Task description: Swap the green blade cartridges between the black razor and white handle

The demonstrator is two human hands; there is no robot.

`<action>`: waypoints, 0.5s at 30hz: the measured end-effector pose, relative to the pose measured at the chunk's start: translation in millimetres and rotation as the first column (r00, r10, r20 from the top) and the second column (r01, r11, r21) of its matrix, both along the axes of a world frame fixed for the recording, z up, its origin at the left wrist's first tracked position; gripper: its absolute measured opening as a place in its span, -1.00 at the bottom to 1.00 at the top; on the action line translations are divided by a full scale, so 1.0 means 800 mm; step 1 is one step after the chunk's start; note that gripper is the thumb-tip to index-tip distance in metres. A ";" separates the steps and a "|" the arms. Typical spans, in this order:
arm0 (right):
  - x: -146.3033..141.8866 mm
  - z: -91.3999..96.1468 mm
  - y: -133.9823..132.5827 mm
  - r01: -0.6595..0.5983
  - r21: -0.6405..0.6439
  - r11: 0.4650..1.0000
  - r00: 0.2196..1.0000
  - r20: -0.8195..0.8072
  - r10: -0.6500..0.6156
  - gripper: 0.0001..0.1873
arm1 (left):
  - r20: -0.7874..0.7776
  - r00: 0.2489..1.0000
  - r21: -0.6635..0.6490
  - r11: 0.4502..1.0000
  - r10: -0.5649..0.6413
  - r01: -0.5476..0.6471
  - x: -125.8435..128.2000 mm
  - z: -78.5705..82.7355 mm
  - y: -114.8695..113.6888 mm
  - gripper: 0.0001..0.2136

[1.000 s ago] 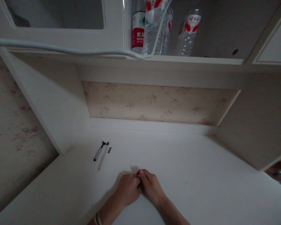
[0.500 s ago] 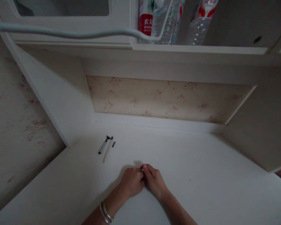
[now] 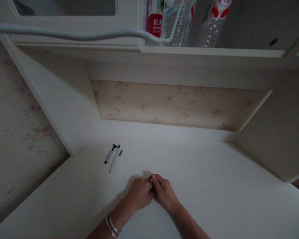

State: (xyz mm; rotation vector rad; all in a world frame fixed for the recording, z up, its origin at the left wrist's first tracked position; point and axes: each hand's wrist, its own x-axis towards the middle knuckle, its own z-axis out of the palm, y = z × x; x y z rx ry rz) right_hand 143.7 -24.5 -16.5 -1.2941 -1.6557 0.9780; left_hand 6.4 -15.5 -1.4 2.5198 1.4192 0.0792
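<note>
White desk (image 3: 214, 192) under a shelf is filling the head view. Left hand (image 3: 139, 194) & right hand (image 3: 165, 196) are resting at 6 o'clock, knuckles up, fingers curled, tips meeting; can't tell if they're pinching anything. Pen (image 3: 110, 154) is lying at 10 o'clock from them, well apart, long axis pointing approx 1 o'clock, w/ thin refill (image 3: 114, 160) alongside and green bit (image 3: 120, 153) just beside.

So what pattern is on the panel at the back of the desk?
Small faded pink flowers on cream, across the back panel; the head view shows it.
</note>
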 end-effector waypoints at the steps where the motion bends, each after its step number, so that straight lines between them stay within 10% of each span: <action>1: 0.000 0.000 0.000 0.001 -0.001 1.000 1.000 0.000 -0.001 -0.52 | -0.002 1.000 -0.001 1.000 -0.003 0.003 0.000 0.001 0.000 -0.75; 15: -0.001 -0.004 0.000 0.005 -0.016 1.000 1.000 0.008 -0.005 -0.51 | 0.027 1.000 -0.026 1.000 0.000 0.001 0.000 0.001 0.000 -0.76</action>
